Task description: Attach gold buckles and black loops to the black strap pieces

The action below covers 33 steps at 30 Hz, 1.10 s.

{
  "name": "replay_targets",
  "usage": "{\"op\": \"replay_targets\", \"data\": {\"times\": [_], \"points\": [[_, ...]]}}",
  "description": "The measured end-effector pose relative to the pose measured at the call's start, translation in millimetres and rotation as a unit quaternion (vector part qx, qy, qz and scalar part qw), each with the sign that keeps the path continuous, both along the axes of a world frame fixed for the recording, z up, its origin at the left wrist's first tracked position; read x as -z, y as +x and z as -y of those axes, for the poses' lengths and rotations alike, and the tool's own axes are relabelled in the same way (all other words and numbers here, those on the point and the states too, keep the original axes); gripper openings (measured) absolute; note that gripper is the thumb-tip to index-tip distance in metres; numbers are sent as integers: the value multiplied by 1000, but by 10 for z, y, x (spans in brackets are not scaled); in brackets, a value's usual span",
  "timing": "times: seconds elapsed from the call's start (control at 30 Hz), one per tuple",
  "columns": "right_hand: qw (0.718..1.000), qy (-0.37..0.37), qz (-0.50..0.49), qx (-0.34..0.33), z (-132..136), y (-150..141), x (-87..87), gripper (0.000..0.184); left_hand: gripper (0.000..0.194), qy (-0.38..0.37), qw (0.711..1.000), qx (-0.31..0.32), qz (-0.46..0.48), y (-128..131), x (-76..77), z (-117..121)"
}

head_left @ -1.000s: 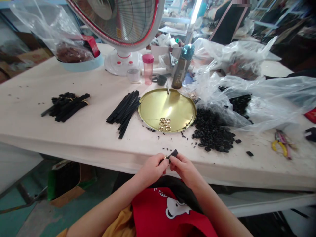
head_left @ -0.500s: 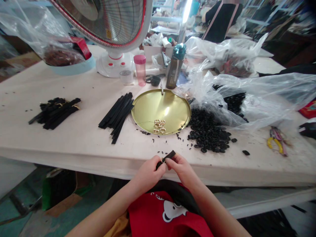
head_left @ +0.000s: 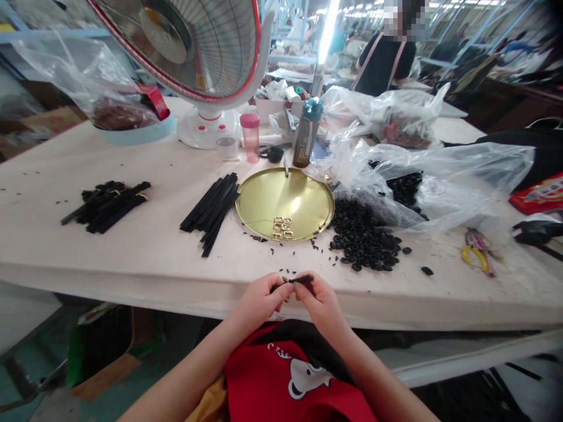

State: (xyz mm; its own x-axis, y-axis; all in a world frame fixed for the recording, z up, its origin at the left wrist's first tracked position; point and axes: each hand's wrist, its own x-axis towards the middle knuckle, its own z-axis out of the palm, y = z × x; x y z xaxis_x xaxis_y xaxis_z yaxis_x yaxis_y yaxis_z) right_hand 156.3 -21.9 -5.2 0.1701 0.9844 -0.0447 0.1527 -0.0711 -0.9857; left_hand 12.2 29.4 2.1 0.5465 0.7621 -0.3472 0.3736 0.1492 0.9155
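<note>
A short black strap [head_left: 301, 279] is pinched between my two hands at the table's front edge. My left hand [head_left: 263, 298] closes on its left end and my right hand [head_left: 320, 299] on its right part. My fingers hide most of the strap's middle, and I cannot make out a buckle there now. Just beyond is a round gold tray [head_left: 259, 202] with several gold buckles [head_left: 282, 228] near its front rim. Left of the tray lies a bundle of flat black straps [head_left: 209, 208]. A heap of small black rings [head_left: 365, 237] spreads to its right.
Farther left lies a second pile of black straps [head_left: 108, 205]. Yellow-handled pliers [head_left: 475, 258] rest at the right. A fan [head_left: 206, 126], a pink cup [head_left: 250, 138], a dark bottle [head_left: 307, 135] and plastic bags [head_left: 466, 176] stand behind. A person [head_left: 382, 64] is in the background.
My hands have turned the strap to lie flatter, and the gold buckle seen on it earlier is now hidden by my fingers. The camera view has tilted up slightly.
</note>
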Motion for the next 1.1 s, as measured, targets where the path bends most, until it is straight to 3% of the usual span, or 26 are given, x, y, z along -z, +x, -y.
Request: {"op": "replay_targets", "data": {"times": [0.17, 0.23, 0.3, 0.37, 0.43, 0.53, 0.6, 0.67, 0.7, 0.8, 0.87, 0.97, 1.1], "points": [[996, -14, 15, -90, 49, -13, 32, 25, 25, 43, 998, 29, 28, -2, -4, 41], [991, -19, 77, -105, -7, 111, 60, 26, 23, 75, 997, 29, 1, -10, 10, 14], [978, -16, 195, -69, -129, 345, 74, 25, 26, 84, 996, -6, -35, -24, 51, -48], [934, -6, 357, 9, -304, 635, 73, 23, 30, 70, 996, -31, -51, -28, 108, -123], [854, -15, 518, 57, -497, 889, 70, 21, 31, 47, 998, -28, -43, -8, 162, -187], [740, -60, 670, 20, -719, 1078, 95, 16, 29, 19, 999, -14, -27, 53, 211, -252], [709, -75, 701, -20, -790, 1096, 129, 14, 28, 7, 1000, -4, -23, 87, 221, -286], [728, -66, 681, -32, -808, 1084, 155, 13, 26, -3, 1000, 7, -21, 103, 216, -323], [758, -57, 649, -27, -806, 1074, 161, 13, 25, -9, 1000, 12, -19, 107, 208, -342], [904, -62, 423, 0, -788, 991, 142, 14, 25, -24, 1000, 12, -2, 135, 170, -400], [975, -87, 205, 14, -778, 856, 115, 18, 27, -28, 999, 3, 17, 176, 141, -431], [994, -98, -42, 32, -751, 553, 87, 21, 29, -21, 999, -8, 41, 234, 114, -453], [976, -95, -186, 54, -666, 212, 102, 22, 29, 20, 999, -40, 28, 211, 106, -449]]}}
